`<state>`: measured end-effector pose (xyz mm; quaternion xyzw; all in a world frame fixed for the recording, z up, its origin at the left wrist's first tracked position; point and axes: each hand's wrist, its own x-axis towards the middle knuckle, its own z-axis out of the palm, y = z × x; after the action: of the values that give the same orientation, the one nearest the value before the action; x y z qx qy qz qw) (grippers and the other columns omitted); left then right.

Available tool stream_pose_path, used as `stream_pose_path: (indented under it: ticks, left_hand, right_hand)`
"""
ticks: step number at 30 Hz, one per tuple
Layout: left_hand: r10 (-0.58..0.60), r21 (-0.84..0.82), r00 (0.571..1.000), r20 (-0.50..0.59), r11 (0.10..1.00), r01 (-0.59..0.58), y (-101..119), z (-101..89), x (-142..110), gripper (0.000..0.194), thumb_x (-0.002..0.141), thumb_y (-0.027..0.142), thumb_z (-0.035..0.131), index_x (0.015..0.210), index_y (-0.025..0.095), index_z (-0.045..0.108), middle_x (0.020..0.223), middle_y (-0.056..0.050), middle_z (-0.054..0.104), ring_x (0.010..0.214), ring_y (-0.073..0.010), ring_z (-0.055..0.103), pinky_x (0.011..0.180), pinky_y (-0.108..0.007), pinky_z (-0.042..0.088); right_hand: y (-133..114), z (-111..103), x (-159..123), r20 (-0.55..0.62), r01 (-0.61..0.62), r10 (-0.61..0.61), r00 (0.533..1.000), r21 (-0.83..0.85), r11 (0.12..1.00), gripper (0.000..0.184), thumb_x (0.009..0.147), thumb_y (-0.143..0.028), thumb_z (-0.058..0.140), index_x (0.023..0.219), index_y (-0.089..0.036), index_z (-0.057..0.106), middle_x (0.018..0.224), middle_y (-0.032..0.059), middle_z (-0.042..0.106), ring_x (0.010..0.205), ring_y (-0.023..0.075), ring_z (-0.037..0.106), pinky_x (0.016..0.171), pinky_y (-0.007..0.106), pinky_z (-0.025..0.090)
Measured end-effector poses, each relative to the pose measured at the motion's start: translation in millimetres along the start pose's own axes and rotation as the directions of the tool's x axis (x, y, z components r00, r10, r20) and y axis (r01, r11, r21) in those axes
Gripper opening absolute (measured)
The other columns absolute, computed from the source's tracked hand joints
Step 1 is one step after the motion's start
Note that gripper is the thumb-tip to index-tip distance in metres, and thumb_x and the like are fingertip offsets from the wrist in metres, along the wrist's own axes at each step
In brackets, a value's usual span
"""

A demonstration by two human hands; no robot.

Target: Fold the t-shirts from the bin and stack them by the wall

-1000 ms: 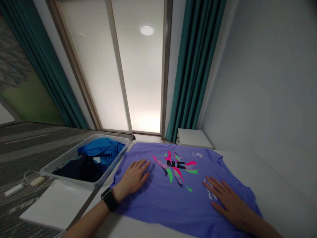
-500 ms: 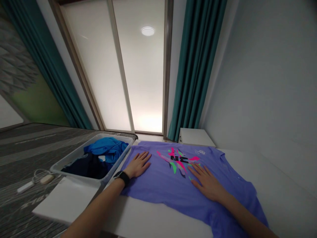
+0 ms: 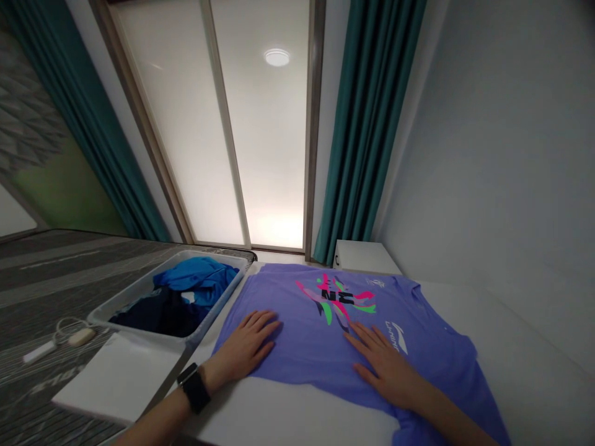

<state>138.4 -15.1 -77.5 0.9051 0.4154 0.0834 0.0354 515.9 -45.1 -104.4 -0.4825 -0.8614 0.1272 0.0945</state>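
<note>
A purple T-shirt (image 3: 307,347) lies spread on a white table, with its neckline toward the right and a pink, green and black print at its middle. My left hand (image 3: 246,344) rests flat on the shirt's left part, fingers stretched out. A dark watch (image 3: 194,388) is on that wrist. Palm down, my right hand (image 3: 385,362) touches the shirt just below the print, its fingers spread, beside a white logo (image 3: 398,337). The shirt's near right part runs under my right forearm and off the bottom of the view.
Left of the shirt stands a translucent plastic bin (image 3: 186,339) holding blue and dark clothes (image 3: 198,279). A white panel (image 3: 121,375) lies in front of it. A white power strip with a cable (image 3: 39,352) is at far left. A white cabinet (image 3: 365,255) stands behind the shirt.
Both hands have slid toward me over the shirt, the left also a little leftward. The white logo near my right hand now shows. The shirt's left edge lies flatter.
</note>
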Motion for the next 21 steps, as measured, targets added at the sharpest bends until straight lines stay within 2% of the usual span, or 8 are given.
stream_pose_path:
  ticks: [2,5,7,9,12,17,21]
  left_hand:
    - [-0.046,-0.004,0.999,0.018,0.999,0.046,-6.7,-11.9,-5.3,0.029,0.098,0.025,0.041,0.121,0.024,0.060,0.123,-0.009,0.061,0.116,-0.0251,0.055,0.103,-0.042,0.039]
    - [-0.153,0.012,0.984,0.095,0.988,0.152,-21.2,-26.8,-19.3,0.024,0.092,0.014,0.042,0.104,0.021,0.062,0.106,-0.009,0.063,0.101,-0.0244,0.061,0.092,-0.037,0.046]
    - [-0.213,0.034,0.965,0.152,0.977,0.210,-30.2,-31.5,-32.9,0.026,0.088,0.009,0.043,0.104,0.020,0.061,0.107,-0.010,0.061,0.101,-0.0245,0.062,0.090,-0.036,0.047]
    - [-0.251,0.061,0.949,0.189,0.968,0.244,-36.2,-31.9,-46.1,0.030,0.086,0.008,0.046,0.109,0.021,0.059,0.111,-0.011,0.061,0.101,-0.0240,0.063,0.090,-0.036,0.048]
    - [-0.318,0.127,0.928,0.195,0.946,0.297,-39.4,-28.3,-57.5,0.031,0.087,0.010,0.045,0.113,0.021,0.058,0.113,-0.011,0.060,0.099,-0.0247,0.063,0.089,-0.037,0.050]
    - [-0.365,0.135,0.919,0.147,0.928,0.347,-38.9,-21.7,-55.8,0.032,0.093,0.015,0.038,0.120,0.019,0.055,0.112,-0.012,0.060,0.098,-0.0238,0.063,0.089,-0.038,0.050]
    - [-0.387,0.073,0.918,0.094,0.922,0.381,-38.1,-15.0,-51.3,0.028,0.096,0.020,0.032,0.104,0.019,0.059,0.102,-0.010,0.060,0.088,-0.0221,0.064,0.079,-0.033,0.050]
  right_hand:
    - [-3.1,-2.6,-8.2,-0.064,-0.039,0.041,0.997,0.027,0.999,0.045,0.097,-0.041,0.042,0.136,-0.023,0.052,0.145,0.0116,0.048,0.135,0.0267,0.041,0.113,0.053,0.031]
    - [-4.4,-5.5,-23.2,-0.160,-0.080,0.092,0.983,0.081,0.993,0.027,0.096,-0.031,0.041,0.104,-0.022,0.064,0.112,0.0110,0.065,0.108,0.0244,0.059,0.099,0.047,0.046]
    - [-3.6,-2.4,-35.9,-0.182,-0.078,0.097,0.979,0.108,0.991,0.020,0.093,-0.032,0.045,0.094,-0.023,0.063,0.101,0.0088,0.065,0.099,0.0241,0.061,0.093,0.045,0.049]
    - [-1.6,5.2,-49.6,-0.188,-0.077,0.097,0.977,0.113,0.991,0.016,0.088,-0.036,0.054,0.097,-0.025,0.063,0.106,0.0088,0.064,0.103,0.0263,0.060,0.093,0.044,0.050]
    - [3.3,19.2,-66.7,-0.209,-0.087,0.105,0.972,0.094,0.992,0.023,0.083,-0.038,0.061,0.103,-0.026,0.062,0.117,0.0099,0.062,0.112,0.0289,0.057,0.094,0.043,0.050]
    - [10.6,27.6,-78.4,-0.274,-0.109,0.121,0.954,0.059,0.992,0.019,0.086,-0.038,0.058,0.100,-0.027,0.063,0.101,0.0068,0.066,0.098,0.0256,0.062,0.088,0.038,0.052]
    - [12.0,21.9,-78.7,-0.327,-0.106,0.111,0.938,0.036,0.994,0.015,0.089,-0.036,0.052,0.081,-0.026,0.061,0.084,0.0044,0.065,0.079,0.0214,0.062,0.074,0.033,0.052]
